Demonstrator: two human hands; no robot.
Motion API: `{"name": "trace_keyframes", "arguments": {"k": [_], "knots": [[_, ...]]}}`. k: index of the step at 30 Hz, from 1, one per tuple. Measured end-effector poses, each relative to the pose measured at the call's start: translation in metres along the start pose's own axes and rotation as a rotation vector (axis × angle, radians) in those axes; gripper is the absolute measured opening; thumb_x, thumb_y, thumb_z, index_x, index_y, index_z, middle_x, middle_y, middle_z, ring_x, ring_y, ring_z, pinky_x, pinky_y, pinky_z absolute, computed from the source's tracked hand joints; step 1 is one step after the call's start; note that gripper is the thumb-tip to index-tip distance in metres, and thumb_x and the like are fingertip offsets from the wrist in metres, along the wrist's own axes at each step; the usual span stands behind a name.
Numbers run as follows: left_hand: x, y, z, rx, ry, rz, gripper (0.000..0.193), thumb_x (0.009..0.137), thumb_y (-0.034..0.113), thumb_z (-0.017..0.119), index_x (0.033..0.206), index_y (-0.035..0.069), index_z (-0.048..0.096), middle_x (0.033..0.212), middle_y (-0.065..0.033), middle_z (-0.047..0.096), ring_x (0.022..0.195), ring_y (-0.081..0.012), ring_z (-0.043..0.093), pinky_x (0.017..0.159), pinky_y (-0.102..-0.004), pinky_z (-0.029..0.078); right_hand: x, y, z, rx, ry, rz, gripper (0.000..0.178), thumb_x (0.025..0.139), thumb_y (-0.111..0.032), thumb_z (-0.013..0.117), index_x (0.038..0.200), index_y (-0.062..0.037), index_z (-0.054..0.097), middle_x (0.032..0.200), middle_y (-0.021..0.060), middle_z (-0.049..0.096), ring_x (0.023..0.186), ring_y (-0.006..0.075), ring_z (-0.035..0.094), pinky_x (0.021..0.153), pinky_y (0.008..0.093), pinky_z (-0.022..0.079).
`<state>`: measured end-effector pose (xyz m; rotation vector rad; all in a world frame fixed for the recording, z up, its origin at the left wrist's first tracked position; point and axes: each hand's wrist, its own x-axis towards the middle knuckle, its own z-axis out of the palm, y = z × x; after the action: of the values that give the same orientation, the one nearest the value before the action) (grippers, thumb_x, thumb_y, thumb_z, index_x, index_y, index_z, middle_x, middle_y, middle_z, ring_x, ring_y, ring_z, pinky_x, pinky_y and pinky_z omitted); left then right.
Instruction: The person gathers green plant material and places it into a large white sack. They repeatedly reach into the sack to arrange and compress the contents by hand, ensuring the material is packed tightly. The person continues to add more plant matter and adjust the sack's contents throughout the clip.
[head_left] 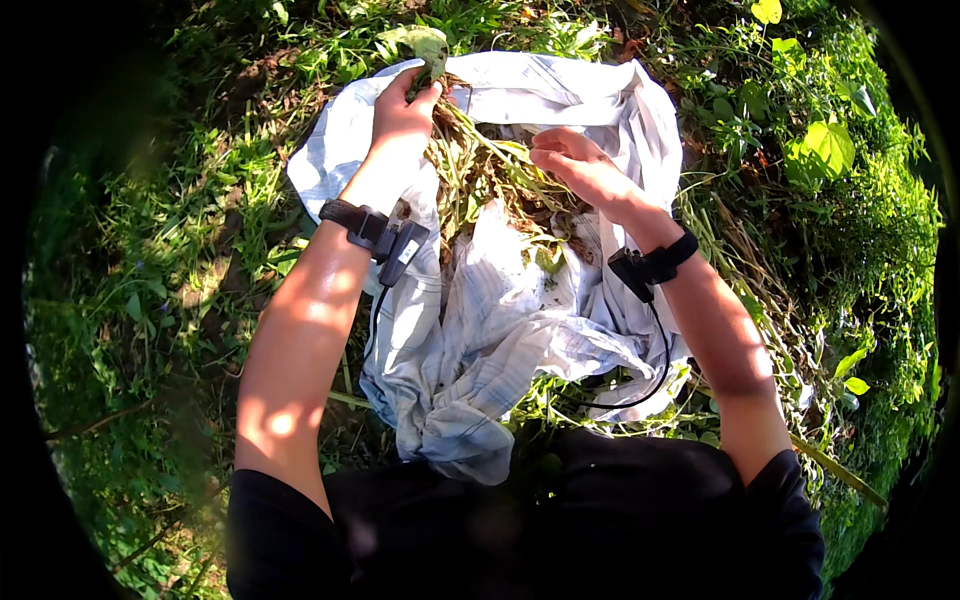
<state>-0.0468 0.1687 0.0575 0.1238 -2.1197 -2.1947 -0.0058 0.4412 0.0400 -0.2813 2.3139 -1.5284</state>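
My left hand (404, 112) is closed around the stems of an uprooted, partly dried plant (462, 125) at the far side of a white cloth (490, 350). A broad green leaf (424, 46) sticks up past its fingers. The stems trail down and to the right from that hand. My right hand (585, 172) hovers over the right part of the cloth, fingers loosely bent and pointing left toward the stems. Nothing shows between its fingers. Beneath both hands, dry stalks and withered leaves (530, 195) lie on the cloth, which is crumpled and lightly striped.
Green weeds and grass (220, 170) surround the cloth. Dry stalks (745, 265) lie along its right side, with dense greenery (850, 230) beyond. Each wrist wears a black strap with a small device; a black cable (660, 360) hangs from the right one.
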Motion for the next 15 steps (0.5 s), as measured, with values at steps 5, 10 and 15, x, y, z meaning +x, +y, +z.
{"name": "trace_keyframes", "arguments": {"k": [5,10,15], "knots": [[0.005,0.001,-0.024,-0.128,0.068,0.076,0.021,0.103,0.007,0.058,0.122,0.007,0.068,0.102,-0.0033,0.07,0.089,-0.012,0.064,0.081,-0.0279,0.052,-0.014,0.003,0.002,-0.403,0.083,-0.233,0.045,0.093,-0.028,0.069,0.128,-0.001,0.06,0.118,0.0166,0.067,0.113,0.0328,0.064,0.099,0.0422,0.05],[0.01,0.011,-0.069,-0.116,0.13,0.043,0.023,0.104,0.009,0.057,0.125,0.007,0.065,0.107,-0.0055,0.07,0.092,-0.0139,0.066,0.079,-0.0303,0.055,-0.02,0.01,0.008,-0.638,0.081,-0.368,0.037,0.087,-0.022,0.067,0.117,-0.0012,0.064,0.112,0.0192,0.066,0.111,0.041,0.063,0.094,0.0472,0.052],[0.009,0.017,-0.177,-0.064,0.306,0.092,0.037,0.104,0.013,0.059,0.139,0.003,0.056,0.119,-0.0072,0.068,0.106,-0.0157,0.062,0.098,-0.0316,0.047,-0.014,0.032,-0.01,-0.561,-0.081,-0.356,0.03,0.091,-0.024,0.063,0.111,-0.0018,0.065,0.114,0.0189,0.067,0.103,0.0334,0.067,0.088,0.0433,0.053]]}}
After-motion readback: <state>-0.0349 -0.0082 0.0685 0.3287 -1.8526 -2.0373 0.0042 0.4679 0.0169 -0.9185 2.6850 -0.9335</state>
